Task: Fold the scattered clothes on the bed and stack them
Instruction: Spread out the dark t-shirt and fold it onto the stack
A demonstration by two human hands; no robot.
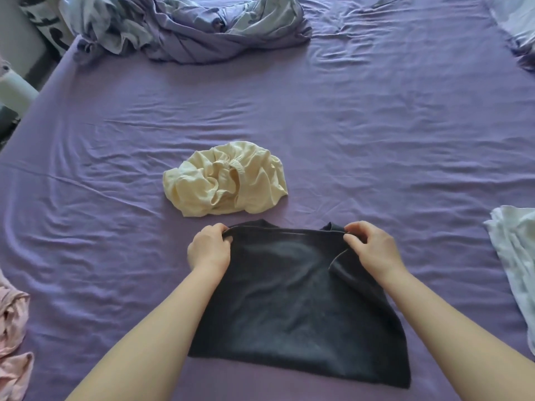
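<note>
The far edge of the dark garment is pinched at both corners: left-hand fingers are curled round the left corner, right-hand fingers round the right corner, w/ the left hand and right hand set apart across the cloth's width. The garment is laid flat on the bed, near edge straight, right side turned up in a soft fold; fabric is matte, charcoal, slightly fuzzy. Just beyond it, not touching, a cream garment is bunched in a rounded heap, elastic hem showing. Open purple sheet, finely wrinkled, is spread wide to left, right and beyond. A white garment is seen at the right edge, a pink garment at the left edge, and crumpled bedding at the far end.
</note>
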